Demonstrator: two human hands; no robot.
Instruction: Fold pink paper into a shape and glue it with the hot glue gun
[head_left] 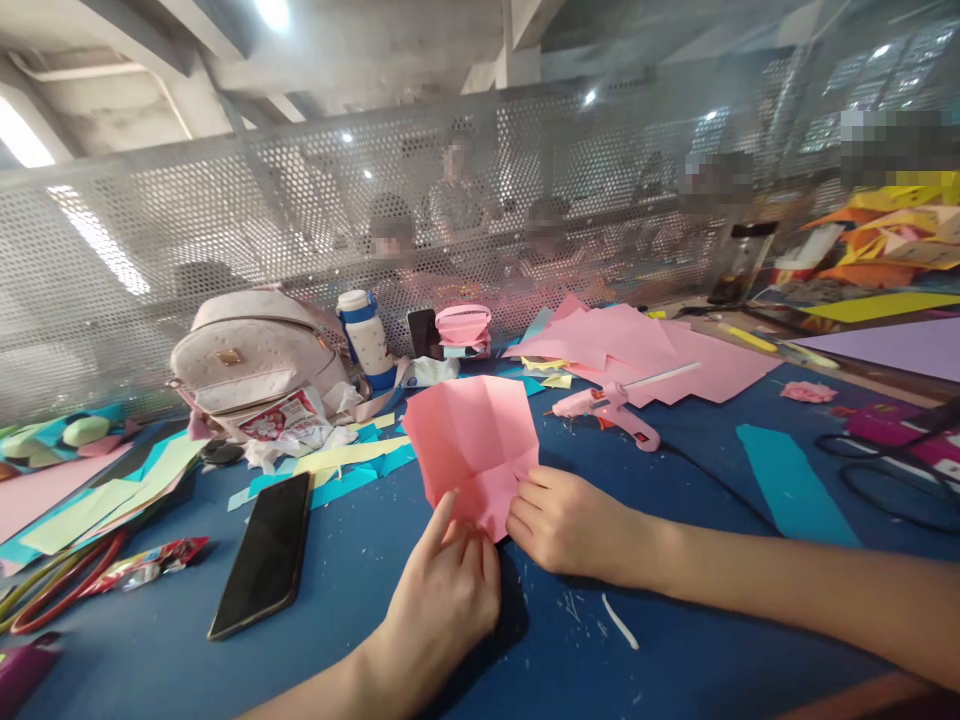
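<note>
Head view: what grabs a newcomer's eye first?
Probably the creased pink sheet at centre, with the left hand and right hand at its lower part. Next, the pink glue gun to its right and the pale backpack at back left.

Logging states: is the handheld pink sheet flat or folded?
Partly folded: creases cross the pink sheet and its panels stand at angles.
</note>
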